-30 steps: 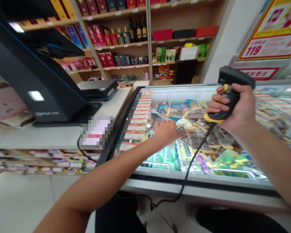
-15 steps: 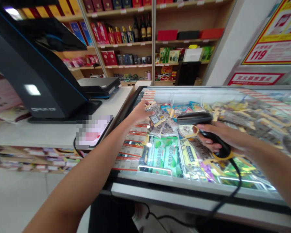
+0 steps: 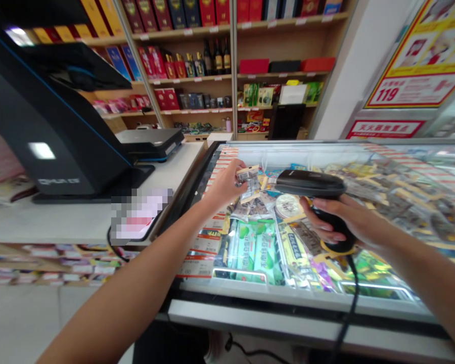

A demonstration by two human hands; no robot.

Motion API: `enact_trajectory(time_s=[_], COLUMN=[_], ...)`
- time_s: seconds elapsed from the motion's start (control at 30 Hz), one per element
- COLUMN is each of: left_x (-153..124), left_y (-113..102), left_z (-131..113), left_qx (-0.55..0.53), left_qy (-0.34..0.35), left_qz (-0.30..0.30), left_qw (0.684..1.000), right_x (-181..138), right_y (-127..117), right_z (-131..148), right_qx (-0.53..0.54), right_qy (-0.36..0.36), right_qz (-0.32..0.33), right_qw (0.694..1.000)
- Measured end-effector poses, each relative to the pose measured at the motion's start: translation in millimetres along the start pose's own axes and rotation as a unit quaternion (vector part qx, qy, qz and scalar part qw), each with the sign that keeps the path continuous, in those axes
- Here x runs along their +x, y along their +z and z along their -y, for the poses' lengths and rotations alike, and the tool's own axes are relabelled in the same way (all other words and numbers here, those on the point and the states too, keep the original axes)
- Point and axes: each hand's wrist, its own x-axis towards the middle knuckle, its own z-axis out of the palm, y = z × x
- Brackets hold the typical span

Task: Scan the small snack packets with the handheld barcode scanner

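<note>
My left hand pinches a small clear snack packet with a tan top edge, held above the glass top of a freezer. My right hand is wrapped round the handle of a black barcode scanner. The scanner's head points left towards the packet, with a gap between them. More packets of the same look lie below my left hand. Green ice-cream wrappers and a round pale lid show beneath the glass.
On the left counter stand a dark checkout scale and a phone, its screen blurred. Price labels line the freezer's left side. The scanner's cord hangs over the front edge. Shelves of boxes and bottles stand behind.
The packet in my left hand has turned more upright, and the hand shows more of its back. My right hand has tilted the scanner slightly. The whole view has shifted a little.
</note>
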Motion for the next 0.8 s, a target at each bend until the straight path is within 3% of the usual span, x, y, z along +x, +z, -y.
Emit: enact_trajectory(time_s=[0.33, 0.47, 0.63, 0.73, 0.8], left_x=[-3.8, -1.6, -0.6, -2.9, -5.7], left_y=[3.7, -3.9, -16.8, -10.0, 5.1], left_z=[-9.6, -0.7, 18.8, 17.1, 8.0], left_qx=[0.056, 0.079, 0.195, 0.274, 0.262], left_qy=[0.024, -0.054, -0.146, -0.119, -0.043], left_qz=[-0.004, -0.022, 0.044, 0.047, 0.083], left_qw=[0.998, 0.995, 0.969, 0.953, 0.961], right_x=[-1.7, -3.4, -2.4, -0.2, 1.5], right_y=[-0.2, -1.1, -3.1, -5.1, -5.7], right_z=[4.4, 11.1, 21.0, 22.3, 21.1], right_qx=[0.052, 0.078, 0.146, 0.166, 0.166], right_qy=[0.045, 0.021, 0.002, 0.002, 0.005], right_qz=[-0.017, -0.040, -0.102, -0.128, -0.131], right_qw=[0.997, 0.996, 0.984, 0.978, 0.977])
